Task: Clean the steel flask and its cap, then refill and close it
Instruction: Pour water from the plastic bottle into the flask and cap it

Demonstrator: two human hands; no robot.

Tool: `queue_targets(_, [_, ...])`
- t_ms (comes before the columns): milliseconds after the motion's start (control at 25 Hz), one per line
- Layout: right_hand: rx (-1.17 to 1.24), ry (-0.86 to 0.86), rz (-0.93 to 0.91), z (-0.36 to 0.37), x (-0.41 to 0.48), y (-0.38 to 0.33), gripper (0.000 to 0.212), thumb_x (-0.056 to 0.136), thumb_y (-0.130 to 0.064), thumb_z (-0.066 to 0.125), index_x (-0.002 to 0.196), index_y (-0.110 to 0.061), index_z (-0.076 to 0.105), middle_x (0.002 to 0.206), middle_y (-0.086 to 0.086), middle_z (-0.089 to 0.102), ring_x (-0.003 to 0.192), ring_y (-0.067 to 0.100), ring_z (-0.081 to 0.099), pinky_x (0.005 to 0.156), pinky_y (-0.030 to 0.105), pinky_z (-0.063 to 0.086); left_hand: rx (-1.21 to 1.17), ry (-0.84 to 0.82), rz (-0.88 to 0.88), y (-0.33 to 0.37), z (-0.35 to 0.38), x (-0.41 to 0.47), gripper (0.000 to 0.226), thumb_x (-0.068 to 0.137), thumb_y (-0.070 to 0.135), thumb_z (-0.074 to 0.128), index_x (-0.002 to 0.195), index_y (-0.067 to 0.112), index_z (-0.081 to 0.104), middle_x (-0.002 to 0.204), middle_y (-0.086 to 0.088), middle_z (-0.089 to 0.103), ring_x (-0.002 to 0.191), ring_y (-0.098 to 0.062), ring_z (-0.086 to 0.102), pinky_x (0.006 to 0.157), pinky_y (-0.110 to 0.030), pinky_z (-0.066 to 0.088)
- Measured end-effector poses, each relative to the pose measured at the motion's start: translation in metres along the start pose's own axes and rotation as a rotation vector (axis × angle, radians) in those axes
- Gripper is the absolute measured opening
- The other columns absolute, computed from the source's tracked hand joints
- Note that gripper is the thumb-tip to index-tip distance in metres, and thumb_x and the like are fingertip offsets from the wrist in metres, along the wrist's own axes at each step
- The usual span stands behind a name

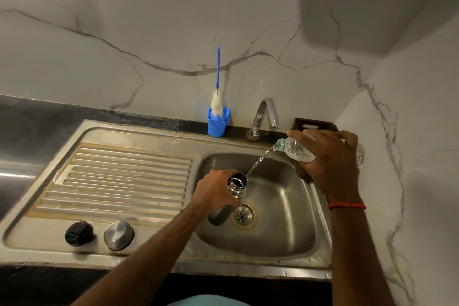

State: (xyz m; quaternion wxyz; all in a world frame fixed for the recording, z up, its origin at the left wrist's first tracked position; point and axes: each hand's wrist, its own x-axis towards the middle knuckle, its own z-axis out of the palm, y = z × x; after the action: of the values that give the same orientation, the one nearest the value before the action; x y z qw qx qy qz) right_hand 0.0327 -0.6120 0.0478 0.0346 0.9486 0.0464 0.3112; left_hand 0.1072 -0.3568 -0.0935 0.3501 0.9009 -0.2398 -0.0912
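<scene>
blue brush holder (218, 123), veined white wall (149, 32)

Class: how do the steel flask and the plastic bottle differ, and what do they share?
The steel flask is opaque metal; the plastic bottle is clear. The flask is tilted mouth-up in the left hand; the bottle is tipped mouth-down in the right hand. The flask takes in water; the bottle pours it. Both are uncapped, over the sink.
</scene>
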Motion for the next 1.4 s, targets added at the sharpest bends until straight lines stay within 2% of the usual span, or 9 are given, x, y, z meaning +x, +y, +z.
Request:
queue_targets(760, [-0.039, 0.055, -0.038, 0.0008, 0.0078, 0.0033, 0.065, 0.074, -0.024, 0.088, 0.131, -0.035, 0.060, 0.119, 0.000, 0.068, 0.113, 0.024, 0.060, 0.099, 0.044, 0.026, 0.022, -0.009, -0.002, 0.0011, 0.0008, 0.0004, 0.062, 0.057, 0.055, 0.085, 0.112, 0.038, 0.063, 0.100, 0.019, 0.072, 0.094, -0.002, 0.065, 0.086, -0.036, 0.058])
queue_targets(1120, [-0.022, 0.069, -0.051, 0.0043, 0.0082, 0.0017, 0.068, 0.074, -0.014, 0.087, 0.131, -0.035, 0.058, 0.118, -0.001, 0.067, 0.114, 0.023, 0.059, 0.100, 0.051, 0.030, 0.036, -0.019, -0.019, -0.0028, 0.0019, -0.0029, 0.061, 0.056, 0.051, 0.089, 0.111, 0.040, 0.064, 0.100, 0.019, 0.072, 0.093, -0.001, 0.065, 0.086, -0.032, 0.057])
queue_targets(1400, [-0.042, 0.099, -0.046, 0.0014, 0.0099, 0.0000, 0.060, 0.077, -0.016, 0.084, 0.128, -0.037, 0.060, 0.119, -0.003, 0.066, 0.114, 0.021, 0.059, 0.104, 0.046, 0.022, 0.031, -0.033, -0.034, -0.0012, 0.0028, -0.0045, 0.060, 0.057, 0.049, 0.090, 0.110, 0.038, 0.064, 0.100, 0.018, 0.072, 0.093, -0.002, 0.065, 0.086, -0.032, 0.057])
